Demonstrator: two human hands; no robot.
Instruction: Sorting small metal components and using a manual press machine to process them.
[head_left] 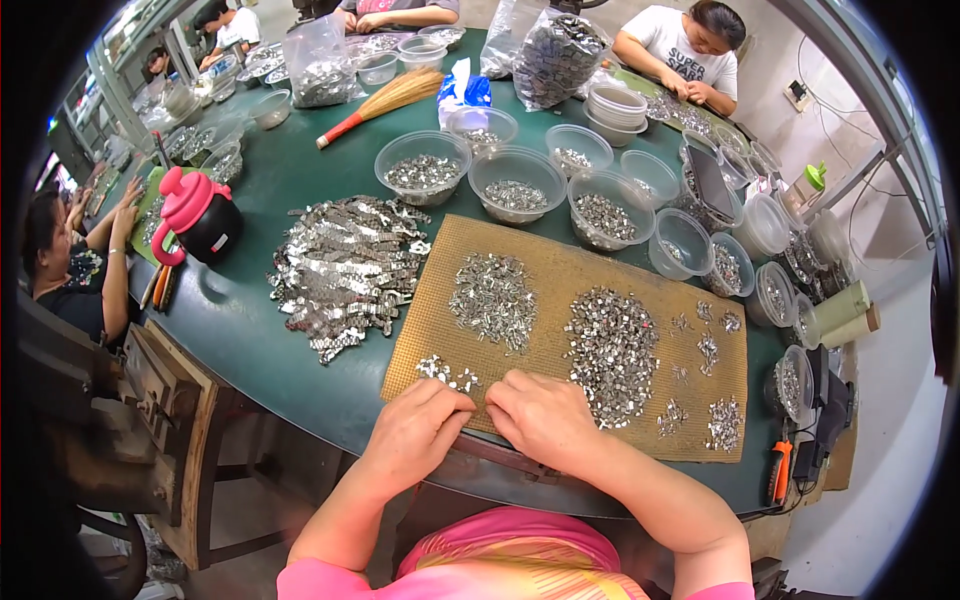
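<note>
My left hand (420,418) and my right hand (545,415) meet at the near edge of a tan textured mat (560,262). Both have thumb and fingers pinched together, fingertips almost touching. Anything between them is too small or hidden to make out. Just beyond my left fingers lies a small scatter of shiny metal pieces (447,373). Farther up the mat is a heap of thin metal pieces (492,303), and to its right a larger heap of small blocky metal pieces (612,355). Several smaller clusters, such as one (723,425), dot the mat's right side.
Overlapping metal strips (345,262) lie left of the mat. Clear plastic bowls (422,168) of metal parts curve around its far and right sides. A pink-and-black jug (198,215), a straw brush (385,105) and orange-handled pliers (780,470) rest on the green table. Other people work around it.
</note>
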